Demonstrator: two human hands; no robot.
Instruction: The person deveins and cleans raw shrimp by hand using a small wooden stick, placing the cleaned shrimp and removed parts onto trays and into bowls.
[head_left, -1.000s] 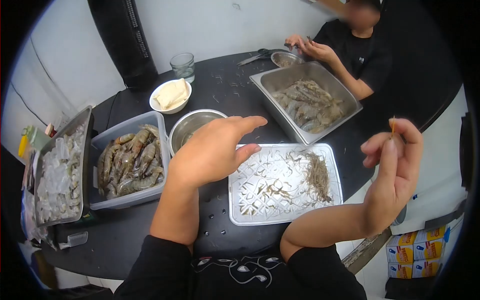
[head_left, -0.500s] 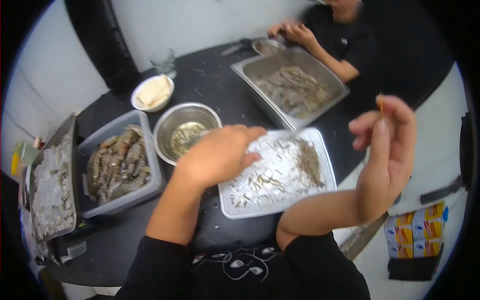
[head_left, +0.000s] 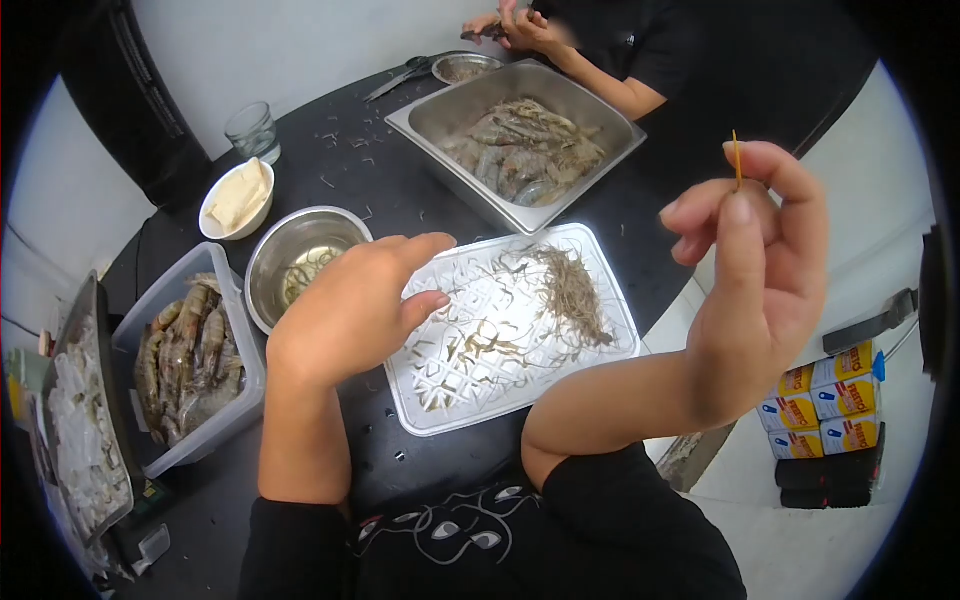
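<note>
Pinched between the thumb and fingers of my right hand (head_left: 755,250) is a toothpick (head_left: 738,165), upright, raised off to the right of the tray. My left hand (head_left: 350,310) reaches over the left edge of the white tray (head_left: 420,412), back upward, with thumb and index finger apart; nothing shows in it. Thin shrimp trimmings (head_left: 575,290) lie piled at the tray's right side, with dark strands scattered over the rest. Behind my left hand stands a steel bowl (head_left: 262,270) holding liquid and thin pieces, partly hidden by the hand.
Whole shrimp (head_left: 195,350) fill a plastic tub (head_left: 257,350) at left, beside a tray of ice (head_left: 85,440). A steel pan (head_left: 460,190) holds more shrimp. Behind stand a white bowl (head_left: 215,228), a glass (head_left: 252,132) and scissors (head_left: 400,78). Across the table, a person's hands (head_left: 530,28) handle something dark.
The view has shifted, so the table things sit further left and the tray shows more fully. My right hand still holds the toothpick up; my left hand stays over the tray's left side.
</note>
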